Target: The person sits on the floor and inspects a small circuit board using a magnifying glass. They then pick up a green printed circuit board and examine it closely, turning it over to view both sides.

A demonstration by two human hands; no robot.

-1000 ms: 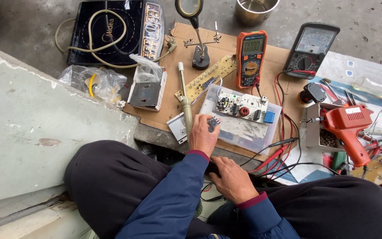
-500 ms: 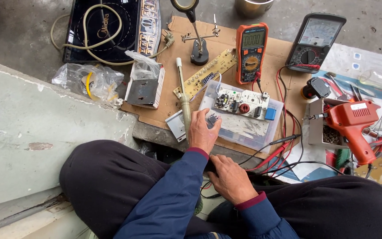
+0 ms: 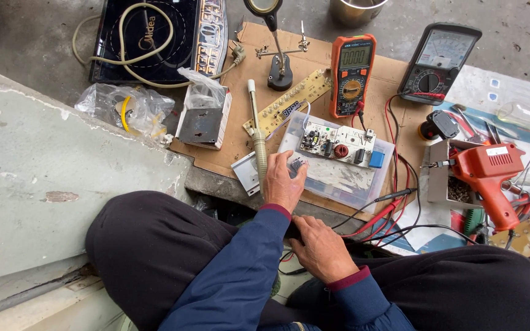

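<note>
My left hand (image 3: 282,184) reaches forward to the near left corner of a clear plastic box (image 3: 338,178) and pinches a small dark component (image 3: 296,164) between its fingertips. A green circuit board (image 3: 337,142) with a red coil and a blue block lies on the box lid. A soldering iron (image 3: 257,138) lies just left of this hand. My right hand (image 3: 323,250) rests low by my lap, its fingers curled over something dark at the cardboard's edge; what it holds is hidden.
On the cardboard sheet (image 3: 240,144) are an orange multimeter (image 3: 351,73), a helping-hand magnifier stand (image 3: 277,58) and a yellow circuit strip (image 3: 292,101). A black analog meter (image 3: 440,61) and orange solder gun (image 3: 492,178) sit right. An induction cooktop (image 3: 154,40) lies far left. Red and black probe leads (image 3: 394,208) trail near the box.
The view has shifted slightly. Both hands stay where they were, the left still pinching the small component at the box corner.
</note>
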